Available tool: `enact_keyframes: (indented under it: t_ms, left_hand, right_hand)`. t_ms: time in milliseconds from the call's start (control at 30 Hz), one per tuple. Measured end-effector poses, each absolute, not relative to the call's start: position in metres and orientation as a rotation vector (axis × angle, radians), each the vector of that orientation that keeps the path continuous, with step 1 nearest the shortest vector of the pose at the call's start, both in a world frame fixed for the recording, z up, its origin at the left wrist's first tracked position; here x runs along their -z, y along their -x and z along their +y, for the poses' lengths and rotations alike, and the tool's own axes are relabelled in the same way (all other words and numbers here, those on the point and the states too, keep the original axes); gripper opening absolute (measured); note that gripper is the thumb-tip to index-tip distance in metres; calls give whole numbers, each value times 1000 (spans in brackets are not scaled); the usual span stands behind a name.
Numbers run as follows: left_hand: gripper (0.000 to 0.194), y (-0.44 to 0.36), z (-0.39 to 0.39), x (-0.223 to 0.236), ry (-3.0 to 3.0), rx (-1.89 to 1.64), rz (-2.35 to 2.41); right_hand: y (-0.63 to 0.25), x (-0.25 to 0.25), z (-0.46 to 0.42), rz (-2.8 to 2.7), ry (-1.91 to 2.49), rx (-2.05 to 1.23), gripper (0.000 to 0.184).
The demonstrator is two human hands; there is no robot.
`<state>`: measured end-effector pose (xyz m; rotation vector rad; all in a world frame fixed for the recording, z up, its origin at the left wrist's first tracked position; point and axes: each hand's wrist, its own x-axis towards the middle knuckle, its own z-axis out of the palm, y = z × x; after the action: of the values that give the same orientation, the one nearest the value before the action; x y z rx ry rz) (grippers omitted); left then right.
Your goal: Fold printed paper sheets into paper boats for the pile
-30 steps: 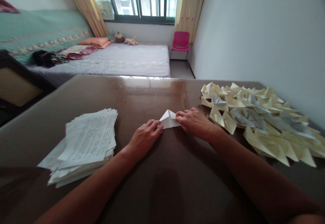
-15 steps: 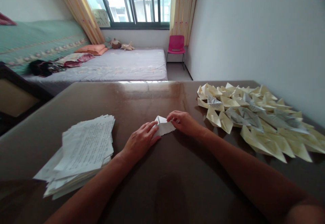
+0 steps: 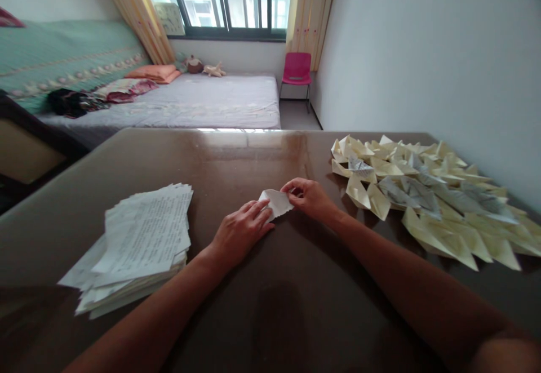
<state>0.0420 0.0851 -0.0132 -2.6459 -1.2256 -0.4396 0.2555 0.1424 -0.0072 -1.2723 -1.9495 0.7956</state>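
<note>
A small folded piece of white paper lies on the brown table, between my two hands. My left hand rests on its left side, fingers stretched out and pressing it to the table. At its right corner my right hand pinches the paper between thumb and fingers. To the left is a stack of printed paper sheets, beside my left forearm. On the right side of the table stand several folded paper boats, most cream and some of printed grey paper.
Beyond the table is a bed with folded bedding and soft toys. A pink chair stands by the wall under the window side. A dark chair back is at the left table edge.
The right corner of the paper is lifted and turned by my right hand, and its ridge no longer shows. My left fingers have slid slightly onto the paper. The view has tilted a little.
</note>
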Motion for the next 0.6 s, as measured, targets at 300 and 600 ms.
enact_keyframes:
  t_ms: [300,600]
  left_hand:
    - [25,-36,91,8,2777,503,-1400]
    - [26,-34,93,12,2781,480,-1386]
  right_hand:
    - [-260,11,143,-2018,1216,-755,21]
    - [-266,19,144,-2152,1083,-757,22]
